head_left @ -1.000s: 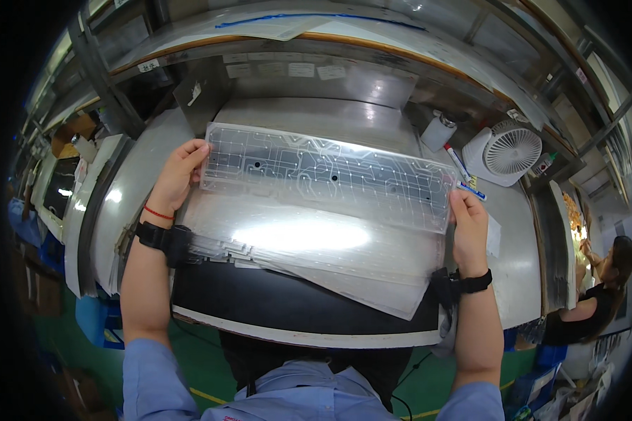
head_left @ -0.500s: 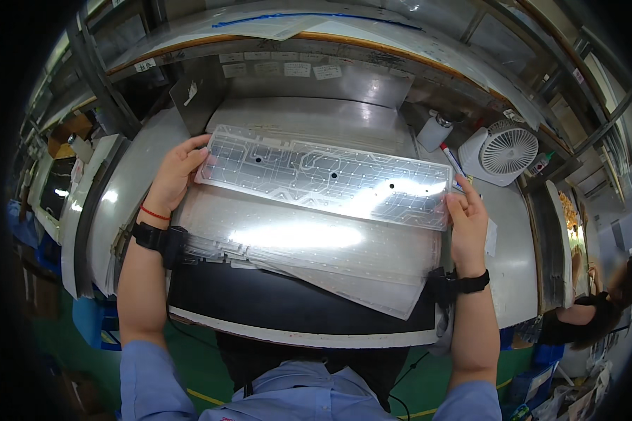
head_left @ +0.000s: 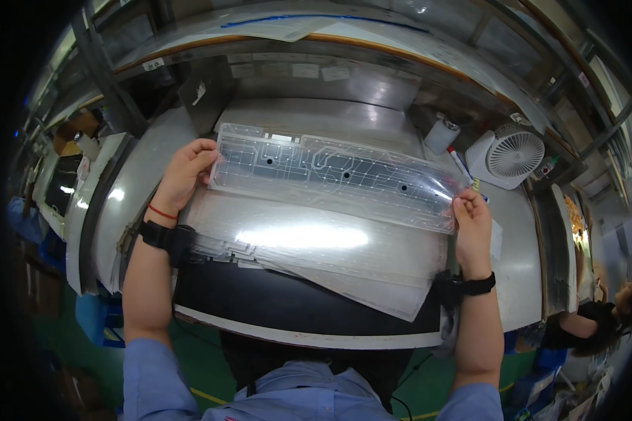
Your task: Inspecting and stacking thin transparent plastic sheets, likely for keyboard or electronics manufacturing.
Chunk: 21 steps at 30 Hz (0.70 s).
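A long clear membrane circuit sheet (head_left: pixel 330 172) with printed traces and several black dots is stretched between my hands. My left hand (head_left: pixel 188 172) pinches its left end, thumb and fingers on the short edge. At the other end my right hand (head_left: pixel 475 224) grips the right edge, where the film curves and catches the light. Below the held sheet, a stack of similar clear sheets (head_left: pixel 330 263) lies on the work surface, its lower sheets fanned out at an angle. Strong glare hides part of the top of the stack.
A black mat (head_left: pixel 260 302) lies at the bench's front edge. On the right stand a white fan (head_left: pixel 514 156), a bottle (head_left: pixel 442 135) and a red marker (head_left: pixel 459 163). A shelf (head_left: pixel 372 43) crosses behind. Far right, a person in black (head_left: pixel 590 326) is near another bench.
The sheet's right end now bows and the glare on it has shrunk. My right hand's fingers have curled in tighter at the edge. The whole view has shifted slightly.
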{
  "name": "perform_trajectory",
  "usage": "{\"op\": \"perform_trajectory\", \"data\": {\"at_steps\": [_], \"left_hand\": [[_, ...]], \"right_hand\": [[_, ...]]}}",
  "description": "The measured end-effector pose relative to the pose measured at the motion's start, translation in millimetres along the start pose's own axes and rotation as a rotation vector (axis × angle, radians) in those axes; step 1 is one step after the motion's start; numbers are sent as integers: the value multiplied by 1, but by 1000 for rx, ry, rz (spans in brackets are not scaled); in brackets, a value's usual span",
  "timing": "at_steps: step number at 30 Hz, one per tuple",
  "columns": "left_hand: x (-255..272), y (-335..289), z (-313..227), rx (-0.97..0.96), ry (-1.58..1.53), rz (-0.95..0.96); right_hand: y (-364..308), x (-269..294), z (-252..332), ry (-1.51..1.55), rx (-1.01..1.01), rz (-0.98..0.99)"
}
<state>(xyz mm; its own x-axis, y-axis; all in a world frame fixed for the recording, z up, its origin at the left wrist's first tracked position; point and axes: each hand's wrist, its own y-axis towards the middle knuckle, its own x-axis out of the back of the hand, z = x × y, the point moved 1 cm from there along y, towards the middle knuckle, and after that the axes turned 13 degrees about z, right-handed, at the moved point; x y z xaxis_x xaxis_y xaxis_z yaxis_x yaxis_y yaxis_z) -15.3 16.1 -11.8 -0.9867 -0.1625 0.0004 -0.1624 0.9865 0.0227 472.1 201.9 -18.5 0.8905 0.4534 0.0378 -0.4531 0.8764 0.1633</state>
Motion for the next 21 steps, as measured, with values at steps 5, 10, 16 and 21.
{"op": "perform_trajectory", "data": {"at_steps": [5,10,16,21], "left_hand": [[-4,-1,-4,44,-64,23],[-4,0,1,66,121,26],[-4,-1,0,75,-5,24],[-9,-1,-4,99,-73,-25]], "right_hand": [[0,-2,0,41,24,12],[0,-4,2,50,13,23],[1,-2,0,87,22,30],[1,-1,-1,81,27,38]]}}
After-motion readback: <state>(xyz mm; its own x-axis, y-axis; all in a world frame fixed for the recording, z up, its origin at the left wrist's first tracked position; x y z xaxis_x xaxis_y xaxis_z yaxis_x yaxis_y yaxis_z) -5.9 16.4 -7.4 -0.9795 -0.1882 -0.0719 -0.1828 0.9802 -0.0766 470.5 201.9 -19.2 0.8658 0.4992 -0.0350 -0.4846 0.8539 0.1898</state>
